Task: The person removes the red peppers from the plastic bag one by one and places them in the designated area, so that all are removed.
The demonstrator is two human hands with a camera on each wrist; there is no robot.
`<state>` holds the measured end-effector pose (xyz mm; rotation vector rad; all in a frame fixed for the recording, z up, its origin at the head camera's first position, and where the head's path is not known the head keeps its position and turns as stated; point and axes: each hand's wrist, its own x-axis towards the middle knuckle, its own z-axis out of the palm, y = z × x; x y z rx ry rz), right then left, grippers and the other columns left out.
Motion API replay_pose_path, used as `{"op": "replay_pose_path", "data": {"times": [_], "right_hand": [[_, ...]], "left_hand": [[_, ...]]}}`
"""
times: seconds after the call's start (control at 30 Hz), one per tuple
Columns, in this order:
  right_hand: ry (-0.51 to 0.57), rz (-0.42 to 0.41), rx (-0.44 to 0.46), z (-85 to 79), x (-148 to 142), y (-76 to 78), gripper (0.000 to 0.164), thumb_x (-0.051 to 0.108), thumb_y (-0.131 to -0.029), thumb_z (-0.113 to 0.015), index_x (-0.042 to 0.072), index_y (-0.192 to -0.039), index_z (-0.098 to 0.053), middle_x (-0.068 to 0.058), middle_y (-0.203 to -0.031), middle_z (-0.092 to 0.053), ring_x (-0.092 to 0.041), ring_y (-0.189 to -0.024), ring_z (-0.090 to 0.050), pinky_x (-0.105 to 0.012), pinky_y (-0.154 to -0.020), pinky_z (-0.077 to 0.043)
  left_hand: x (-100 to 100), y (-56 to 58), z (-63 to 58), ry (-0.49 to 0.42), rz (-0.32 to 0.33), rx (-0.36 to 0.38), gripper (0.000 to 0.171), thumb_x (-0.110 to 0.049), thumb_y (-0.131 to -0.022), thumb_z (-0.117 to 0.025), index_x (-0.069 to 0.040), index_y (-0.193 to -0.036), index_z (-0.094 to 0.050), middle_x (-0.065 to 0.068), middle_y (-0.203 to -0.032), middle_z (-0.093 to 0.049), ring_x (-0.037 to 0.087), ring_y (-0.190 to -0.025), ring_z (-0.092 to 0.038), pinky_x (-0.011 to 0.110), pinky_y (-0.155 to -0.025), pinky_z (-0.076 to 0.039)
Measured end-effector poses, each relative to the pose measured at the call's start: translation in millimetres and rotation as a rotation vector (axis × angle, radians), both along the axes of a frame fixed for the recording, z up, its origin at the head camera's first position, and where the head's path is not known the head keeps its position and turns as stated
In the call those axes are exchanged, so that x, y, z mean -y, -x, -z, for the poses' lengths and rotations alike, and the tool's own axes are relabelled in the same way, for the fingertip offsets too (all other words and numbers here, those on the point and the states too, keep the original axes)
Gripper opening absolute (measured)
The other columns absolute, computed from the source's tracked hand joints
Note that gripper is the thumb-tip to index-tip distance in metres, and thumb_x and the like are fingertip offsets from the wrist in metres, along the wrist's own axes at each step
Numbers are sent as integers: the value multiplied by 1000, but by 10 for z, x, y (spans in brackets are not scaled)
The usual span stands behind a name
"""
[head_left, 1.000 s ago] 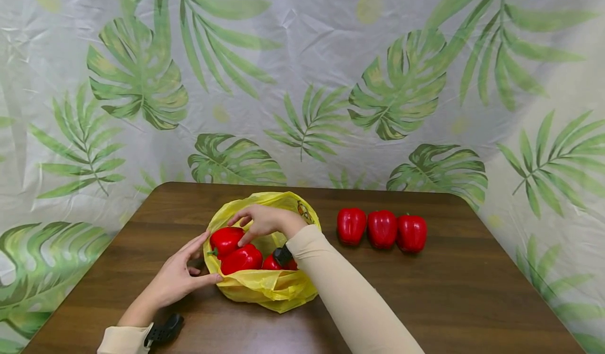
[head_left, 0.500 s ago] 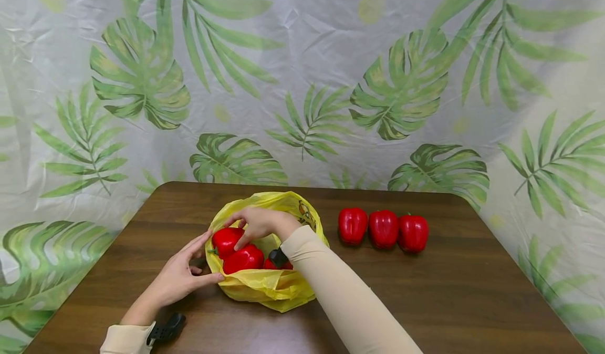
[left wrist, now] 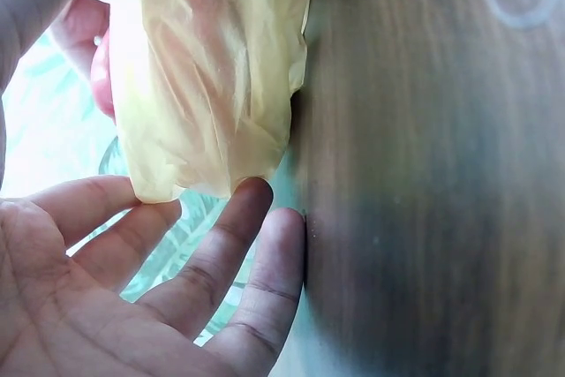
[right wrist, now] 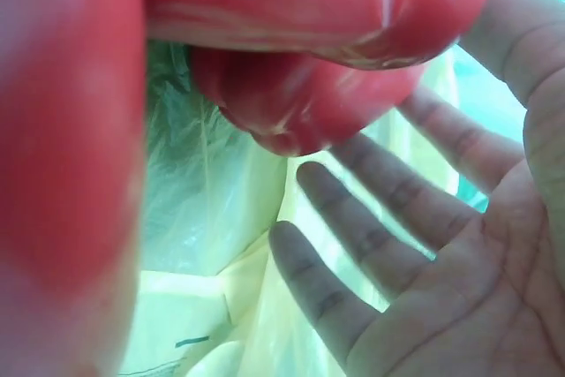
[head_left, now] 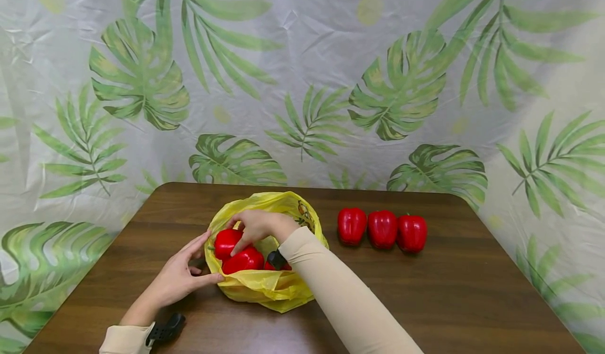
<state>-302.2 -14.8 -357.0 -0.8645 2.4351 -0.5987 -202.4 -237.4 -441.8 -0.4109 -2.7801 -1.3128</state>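
Note:
A yellow plastic bag [head_left: 264, 291] stands wide at the mouth on the table, with red bell peppers inside. My left hand [head_left: 177, 278] rests against the bag's left side, thumb at its front rim; in the left wrist view its straight fingers touch the yellow plastic [left wrist: 207, 86]. Reaching into the bag from the right, my right hand [head_left: 264, 227] grips the leftmost bell pepper [head_left: 227, 242], thumb on its near side and fingers behind it. In front of that lies another bell pepper [head_left: 244, 260]. A third pepper [head_left: 269, 266] is partly hidden by the right wrist's camera.
Three more red bell peppers [head_left: 382, 229] stand in a row at the right on the brown wooden table [head_left: 449, 291]. A leaf-printed cloth [head_left: 302, 81] hangs behind the table's far edge.
My right hand has sunk slightly lower in the bag, its fingertips now behind the leftmost bell pepper, which has shifted a little. The left hand stays against the bag.

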Motion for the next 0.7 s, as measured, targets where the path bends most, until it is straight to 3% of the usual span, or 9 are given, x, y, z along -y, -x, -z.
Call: {"op": "replay_pose_path", "data": {"times": [0.1,0.23,0.37,0.7], "right_hand": [[-10,19,-24,-3,-12,-6,61,30,-89,-89,11,-140,-61,-10,-135,-68,-16,-112,-66,-23,-92,-58],[-31,58,-83,-9,-56,4,58,37,-87,-90,11,-130,-61,-2,-115,-67,-13,-97,-61,-21,-81,-53],[-12,107,-87,-20,-134,38,55,39,-87,-90,10,-122,-60,1,-102,-63,-12,-89,-57,-22,-77,-51],[23,137,-107,-62,-319,84,72,50,-91,-83,11,-145,-55,-8,-131,-68,-21,-115,-63,-35,-98,-55]], "left_hand": [[-2,0,-1,-1,0,0,107,-37,-84,-93,-5,-168,-35,25,-170,-37,37,-125,-65,22,-81,-60],[-4,7,5,5,2,-1,106,-38,-84,-93,-6,-168,-35,24,-170,-38,36,-124,-66,22,-81,-60],[-3,15,15,7,6,-5,106,-38,-84,-93,-7,-168,-35,22,-170,-38,35,-124,-66,22,-81,-60],[9,8,28,7,7,1,107,-38,-85,-93,-7,-168,-34,24,-171,-36,36,-125,-66,22,-81,-60]]}}
